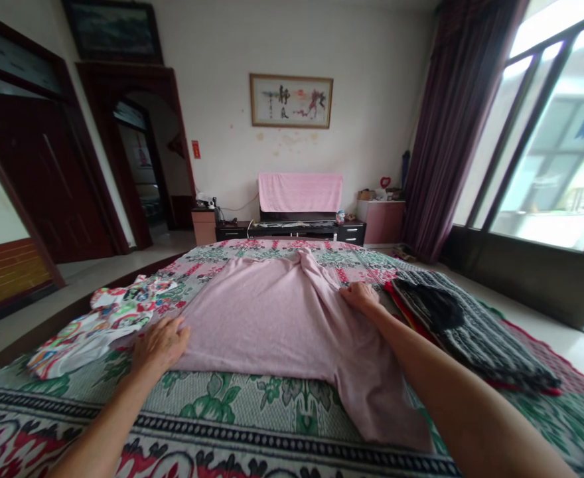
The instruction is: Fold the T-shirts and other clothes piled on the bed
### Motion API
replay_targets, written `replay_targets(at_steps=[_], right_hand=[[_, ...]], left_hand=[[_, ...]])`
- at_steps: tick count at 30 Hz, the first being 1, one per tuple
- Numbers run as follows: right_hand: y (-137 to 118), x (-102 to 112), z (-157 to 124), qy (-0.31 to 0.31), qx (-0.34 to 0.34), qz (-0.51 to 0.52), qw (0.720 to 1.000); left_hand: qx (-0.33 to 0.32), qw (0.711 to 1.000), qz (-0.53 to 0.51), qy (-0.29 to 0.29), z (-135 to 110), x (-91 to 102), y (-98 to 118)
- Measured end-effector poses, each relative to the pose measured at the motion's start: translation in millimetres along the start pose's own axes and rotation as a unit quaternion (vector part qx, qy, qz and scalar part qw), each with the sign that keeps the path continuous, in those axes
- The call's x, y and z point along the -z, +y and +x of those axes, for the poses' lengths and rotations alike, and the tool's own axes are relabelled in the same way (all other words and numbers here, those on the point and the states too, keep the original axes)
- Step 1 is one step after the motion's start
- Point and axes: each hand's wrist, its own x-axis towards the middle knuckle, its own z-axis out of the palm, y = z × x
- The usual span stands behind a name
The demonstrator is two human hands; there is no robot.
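A pale pink long-sleeved shirt [267, 315] lies spread on a patterned cover [272, 405], with a few folds running down its right part. My left hand [161, 343] rests on the shirt's left edge, its fingers spread over the fabric. On the opposite side, my right hand [362, 297] has its fingers curled in on the shirt's right edge; the fingertips are partly hidden. One sleeve trails toward me beneath my right forearm. The other side's sleeve is largely covered by my left hand.
A crumpled, colourful printed white garment [107, 318] lies at the left. Grey-black striped knitwear [476, 325] is stacked at the right, with red fabric under it. Beyond the cover's far edge stands a low black cabinet [232, 232], with a pink cloth [300, 192] behind.
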Motion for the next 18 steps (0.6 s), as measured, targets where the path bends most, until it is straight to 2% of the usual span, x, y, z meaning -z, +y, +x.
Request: replay_targets(at_steps=[7,11,15,18], right_hand=[[2.4,-10.7,-3.5,0.037,0.030,0.018,0.999],[8.0,-6.9,-3.0,0.050,0.023,0.037,0.998],[19.3,5.1,0.7,0.083,-0.028,0.058,0.994],[26.8,10.5,4.0,0.065,-0.095,0.053,0.992]], left_hand=[[-0.009,1.000,0.020,0.022,2.3,-5.2,-5.3],[-0.020,0.999,0.023,0.021,4.9,-8.6,-10.1],[-0.034,0.999,0.020,0.014,6.5,-8.7,-13.3],[-0.030,0.999,0.021,0.002,7.2,-6.9,-13.0]])
